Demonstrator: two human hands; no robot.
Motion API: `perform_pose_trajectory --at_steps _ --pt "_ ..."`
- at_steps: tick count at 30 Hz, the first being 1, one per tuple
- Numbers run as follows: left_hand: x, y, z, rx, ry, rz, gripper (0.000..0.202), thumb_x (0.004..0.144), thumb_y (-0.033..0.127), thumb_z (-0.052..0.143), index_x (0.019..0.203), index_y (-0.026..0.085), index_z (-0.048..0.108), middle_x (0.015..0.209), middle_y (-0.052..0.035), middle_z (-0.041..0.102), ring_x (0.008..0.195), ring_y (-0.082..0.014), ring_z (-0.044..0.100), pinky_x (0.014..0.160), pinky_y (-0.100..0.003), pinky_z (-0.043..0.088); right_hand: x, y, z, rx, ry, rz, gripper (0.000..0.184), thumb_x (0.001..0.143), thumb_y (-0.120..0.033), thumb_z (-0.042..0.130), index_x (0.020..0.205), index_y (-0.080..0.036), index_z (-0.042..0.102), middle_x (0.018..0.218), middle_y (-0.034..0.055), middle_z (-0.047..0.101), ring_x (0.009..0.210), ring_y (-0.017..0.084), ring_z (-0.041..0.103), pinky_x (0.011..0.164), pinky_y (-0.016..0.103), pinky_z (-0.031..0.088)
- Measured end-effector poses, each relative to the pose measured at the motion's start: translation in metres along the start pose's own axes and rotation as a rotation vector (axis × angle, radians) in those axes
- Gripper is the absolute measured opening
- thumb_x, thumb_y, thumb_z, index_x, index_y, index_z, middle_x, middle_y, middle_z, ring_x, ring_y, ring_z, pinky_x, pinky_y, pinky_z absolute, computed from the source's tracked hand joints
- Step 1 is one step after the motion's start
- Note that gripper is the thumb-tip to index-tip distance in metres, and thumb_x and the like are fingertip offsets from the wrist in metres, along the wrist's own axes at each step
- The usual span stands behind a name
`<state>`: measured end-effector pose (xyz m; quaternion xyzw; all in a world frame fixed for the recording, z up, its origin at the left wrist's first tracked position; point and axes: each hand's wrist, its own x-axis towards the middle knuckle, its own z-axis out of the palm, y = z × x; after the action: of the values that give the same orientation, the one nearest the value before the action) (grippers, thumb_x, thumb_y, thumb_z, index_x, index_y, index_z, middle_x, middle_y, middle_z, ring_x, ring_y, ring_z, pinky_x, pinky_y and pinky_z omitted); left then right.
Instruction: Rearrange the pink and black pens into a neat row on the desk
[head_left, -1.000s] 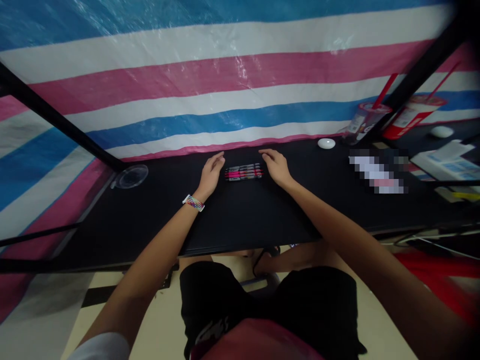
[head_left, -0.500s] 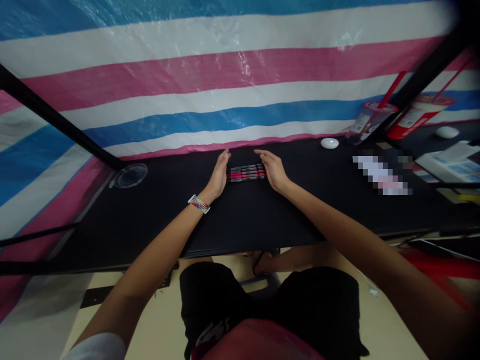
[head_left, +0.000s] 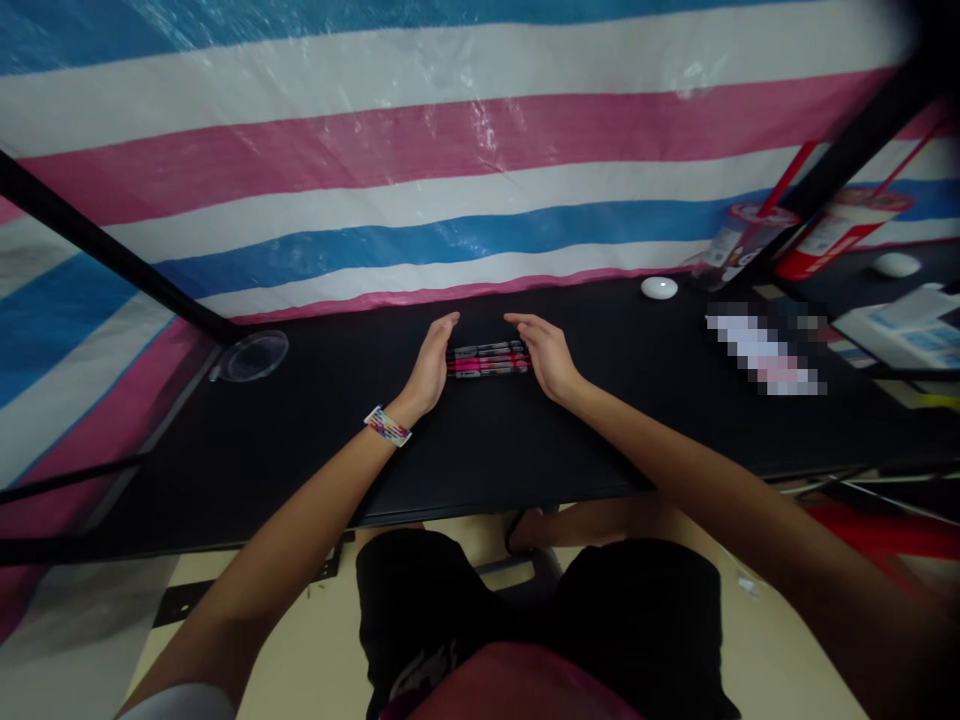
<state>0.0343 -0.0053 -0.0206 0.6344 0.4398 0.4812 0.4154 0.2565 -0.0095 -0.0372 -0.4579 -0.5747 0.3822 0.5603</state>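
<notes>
Several pens (head_left: 489, 359), pink and black, lie side by side in a neat row on the black table (head_left: 480, 440). My left hand (head_left: 431, 362) stands on its edge against the left ends of the pens, fingers stretched out and together. My right hand (head_left: 541, 352) stands the same way against the right ends, fingers extended. Both hands flank the row and hold nothing. A beaded band (head_left: 387, 425) sits on my left wrist.
A clear plastic lid (head_left: 255, 355) lies at the left back of the table. A white round puck (head_left: 659, 288) and two red-strawed drink cups (head_left: 739, 245) stand at the right back. Papers (head_left: 900, 325) lie far right. A striped tarp (head_left: 450, 160) hangs behind.
Both hands have turned onto their edges and closed in on the ends of the pen row, squaring it up. The row sits a little nearer to me in view.
</notes>
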Motion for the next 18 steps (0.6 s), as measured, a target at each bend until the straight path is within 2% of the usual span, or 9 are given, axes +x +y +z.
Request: perform_pose_trajectory --at_steps 3,6,10,15,18 --pt "-0.002 0.001 -0.001 0.045 -0.011 0.015 0.055 0.113 0.067 0.032 0.142 0.030 0.062 0.162 -0.0088 0.061 0.160 -0.0264 0.049 0.134 -0.049 0.038 -0.002 -0.005 0.000 -0.032 0.011 -0.009 0.037 0.105 -0.037 0.051 0.125 -0.026 0.080 0.142 0.0096 0.077 0.140 0.031 0.066 0.122 0.055 0.047" --pt "-0.003 0.002 -0.004 0.120 0.044 0.049 0.054 0.113 0.068 0.036 0.138 0.030 0.064 0.155 -0.0094 0.065 0.153 -0.0270 0.055 0.131 -0.046 0.041 -0.005 -0.015 -0.002 -0.116 0.001 -0.042 0.034 0.106 -0.035 0.052 0.123 -0.027 0.081 0.142 0.0090 0.076 0.142 0.032 0.065 0.122 0.055 0.047" --pt "-0.001 0.003 -0.012 0.229 0.122 0.101 0.047 0.112 0.067 0.044 0.133 0.030 0.065 0.145 -0.0091 0.071 0.145 -0.0272 0.061 0.125 -0.044 0.046 -0.014 -0.033 -0.004 -0.248 -0.019 -0.234 0.025 0.105 -0.031 0.058 0.103 -0.028 0.083 0.139 0.0081 0.076 0.139 0.033 0.066 0.122 0.059 0.046" --pt "0.000 0.007 -0.015 0.263 0.158 0.112 0.039 0.112 0.060 0.047 0.125 0.028 0.065 0.135 -0.0105 0.073 0.135 -0.0268 0.065 0.121 -0.043 0.048 -0.024 -0.045 -0.002 -0.413 -0.193 -0.511 0.022 0.102 -0.025 0.061 0.094 -0.027 0.081 0.133 0.0094 0.076 0.141 0.035 0.060 0.120 0.062 0.049" --pt "-0.003 0.010 -0.013 0.280 0.143 0.136 0.035 0.112 0.057 0.049 0.124 0.027 0.065 0.136 -0.0107 0.073 0.132 -0.0270 0.066 0.121 -0.044 0.048 -0.026 -0.044 -0.001 -0.482 -0.309 -0.575 0.022 0.101 -0.023 0.061 0.095 -0.027 0.081 0.136 0.0102 0.074 0.144 0.037 0.056 0.120 0.066 0.048"
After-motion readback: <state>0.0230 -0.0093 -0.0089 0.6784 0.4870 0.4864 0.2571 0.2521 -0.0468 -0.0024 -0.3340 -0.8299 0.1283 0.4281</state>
